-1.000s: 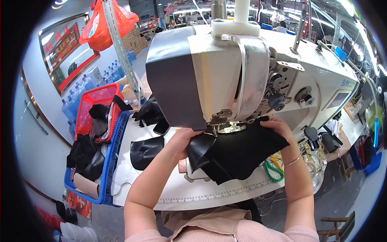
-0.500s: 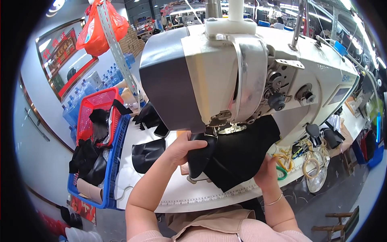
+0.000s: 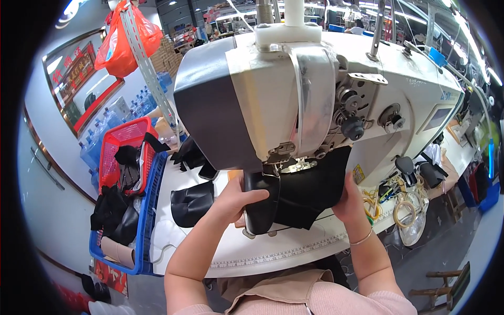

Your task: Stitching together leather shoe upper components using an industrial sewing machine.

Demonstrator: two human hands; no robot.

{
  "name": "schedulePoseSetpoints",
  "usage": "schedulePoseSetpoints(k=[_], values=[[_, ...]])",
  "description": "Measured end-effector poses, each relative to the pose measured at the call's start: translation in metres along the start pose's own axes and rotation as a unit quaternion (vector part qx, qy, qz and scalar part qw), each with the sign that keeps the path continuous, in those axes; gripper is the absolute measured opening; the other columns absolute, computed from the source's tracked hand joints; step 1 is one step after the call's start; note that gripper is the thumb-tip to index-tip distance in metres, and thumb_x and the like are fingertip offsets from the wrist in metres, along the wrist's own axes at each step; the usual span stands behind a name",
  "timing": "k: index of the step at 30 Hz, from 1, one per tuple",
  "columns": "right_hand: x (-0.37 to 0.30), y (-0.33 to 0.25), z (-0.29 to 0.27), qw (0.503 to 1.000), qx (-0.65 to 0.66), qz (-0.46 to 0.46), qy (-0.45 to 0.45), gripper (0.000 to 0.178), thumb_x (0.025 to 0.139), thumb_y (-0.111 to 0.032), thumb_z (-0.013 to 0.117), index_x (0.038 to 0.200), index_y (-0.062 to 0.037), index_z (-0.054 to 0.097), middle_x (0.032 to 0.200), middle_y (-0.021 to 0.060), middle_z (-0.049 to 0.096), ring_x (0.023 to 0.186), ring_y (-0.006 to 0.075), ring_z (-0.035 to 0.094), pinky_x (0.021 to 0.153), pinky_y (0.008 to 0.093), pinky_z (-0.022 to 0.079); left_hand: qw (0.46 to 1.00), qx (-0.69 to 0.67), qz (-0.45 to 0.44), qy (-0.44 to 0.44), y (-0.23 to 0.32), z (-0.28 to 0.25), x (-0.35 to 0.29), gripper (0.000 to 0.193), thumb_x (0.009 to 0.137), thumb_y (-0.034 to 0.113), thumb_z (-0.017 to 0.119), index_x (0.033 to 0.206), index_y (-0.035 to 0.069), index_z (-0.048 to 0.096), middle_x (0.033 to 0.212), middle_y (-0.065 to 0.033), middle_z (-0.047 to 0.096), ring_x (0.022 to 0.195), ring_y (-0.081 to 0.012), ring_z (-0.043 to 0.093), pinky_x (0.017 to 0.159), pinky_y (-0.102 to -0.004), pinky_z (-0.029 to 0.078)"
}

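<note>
the black piece point(image 3: 310, 195) runs lengthwise crosswise from left hand point(image 3: 231, 199), pinching it, to half-curled right hand point(image 3: 350, 202), hold unclear.

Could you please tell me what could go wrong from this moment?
The left hand has its thumb on the black piece, close below the needle area of the sewing machine; a finger might get pinched or pricked.

The right hand is at the piece's right edge, so an uneven push could perhaps skew it.

The loose black part lies beside the left forearm; an outward swing may knock it.
</note>
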State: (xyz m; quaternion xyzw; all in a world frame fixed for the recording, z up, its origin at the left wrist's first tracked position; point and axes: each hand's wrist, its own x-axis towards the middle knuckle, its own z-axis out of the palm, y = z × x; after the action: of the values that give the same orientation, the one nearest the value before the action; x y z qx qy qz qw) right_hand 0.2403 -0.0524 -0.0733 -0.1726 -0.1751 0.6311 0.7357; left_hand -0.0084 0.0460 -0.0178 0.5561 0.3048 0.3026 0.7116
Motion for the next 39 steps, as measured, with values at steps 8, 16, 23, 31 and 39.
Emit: schedulePoseSetpoints(k=[8,16,23,31,39], values=[[-0.014,0.048,0.014,0.913,-0.391,-0.113,-0.011,0.047,0.071,0.0,0.073,0.114,-0.0006,0.055,0.11,0.0044,0.059,0.095,0.0135,0.055,0.085,0.0276,0.045,0.997,-0.056,-0.053,0.004,0.007,0.009,0.001,0.039,0.071,0.008,0.067,0.106,0.001,0.052,0.086,-0.0067,0.059,0.071,-0.0155,0.06,0.056,-0.0276,0.049],[-0.023,0.041,0.028,0.98,-0.196,-0.002,-0.008,0.058,0.07,0.007,0.067,0.123,-0.0043,0.047,0.117,0.0057,0.054,0.107,0.0176,0.052,0.092,0.0308,0.043,0.995,-0.023,-0.092,-0.019,0.0,0.002,0.003,0.041,0.069,0.007,0.066,0.106,-0.001,0.05,0.079,-0.0093,0.059,0.047,-0.015,0.055,0.024,-0.0248,0.032],[-0.02,0.051,0.035,0.985,-0.158,-0.059,0.047,0.044,0.073,0.004,0.068,0.113,0.005,0.051,0.105,0.0125,0.059,0.088,0.0187,0.06,0.078,0.0305,0.052,0.991,-0.018,-0.134,-0.024,-0.001,-0.002,0.003,0.037,0.073,0.013,0.069,0.103,0.001,0.051,0.075,-0.008,0.059,0.046,-0.0141,0.055,0.026,-0.0255,0.033],[-0.02,0.056,0.037,0.972,-0.198,-0.103,0.077,0.039,0.072,0.002,0.07,0.107,0.0077,0.054,0.101,0.0127,0.06,0.085,0.0174,0.06,0.077,0.0291,0.051,0.985,0.042,-0.164,-0.032,0.003,-0.004,0.007,0.037,0.074,0.017,0.071,0.102,0.002,0.054,0.075,-0.0068,0.059,0.048,-0.0142,0.056,0.027,-0.0249,0.034],[-0.021,0.057,0.038,0.965,-0.221,-0.116,0.085,0.038,0.072,0.001,0.07,0.106,0.0071,0.054,0.1,0.0117,0.06,0.084,0.0165,0.06,0.076,0.0287,0.051,0.986,0.107,-0.125,-0.035,0.008,-0.001,0.007,0.044,0.071,0.013,0.074,0.108,-0.002,0.055,0.09,-0.0109,0.062,0.078,-0.0192,0.061,0.065,-0.0305,0.051]])
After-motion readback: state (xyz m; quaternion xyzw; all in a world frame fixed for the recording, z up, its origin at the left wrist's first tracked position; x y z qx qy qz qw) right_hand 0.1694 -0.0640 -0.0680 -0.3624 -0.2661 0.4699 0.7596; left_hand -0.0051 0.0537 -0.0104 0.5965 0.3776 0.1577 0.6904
